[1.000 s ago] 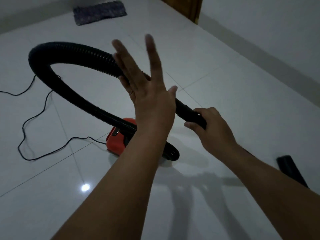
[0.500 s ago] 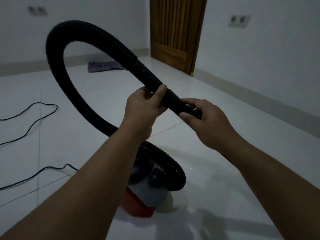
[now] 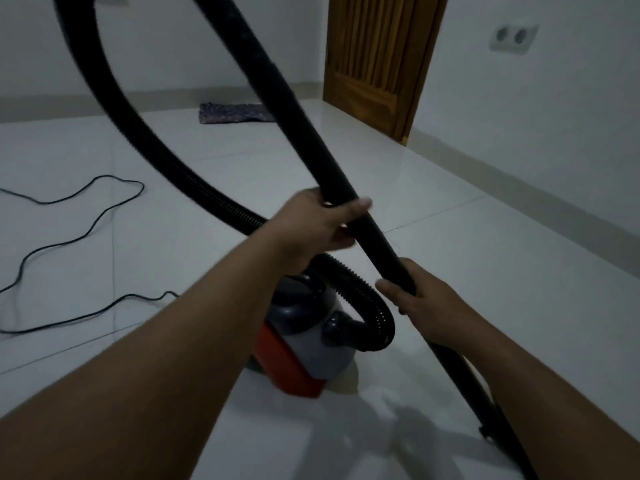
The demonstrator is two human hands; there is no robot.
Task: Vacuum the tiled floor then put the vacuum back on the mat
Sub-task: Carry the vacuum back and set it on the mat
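Observation:
A small red and grey vacuum [image 3: 304, 355] stands on the white tiled floor [image 3: 485, 271] just in front of me. Its black ribbed hose [image 3: 145, 133] loops up out of frame and comes back down as a smooth black tube [image 3: 298, 123]. My left hand [image 3: 322, 226] is wrapped around that tube. Lower on the same tube, my right hand [image 3: 419, 303] grips it; the tube runs on under my right forearm toward the floor. A dark mat [image 3: 232, 113] lies far back by the wall.
A thin black power cord [image 3: 69, 240] snakes over the tiles at the left. A wooden door [image 3: 377, 60] stands at the back right, with a double wall socket [image 3: 514, 37] on the right wall. Walls with a grey skirting bound the floor.
My left hand went from open in the air to gripping the tube. The hose has risen and swung upward, and my view has lifted from the floor toward the door.

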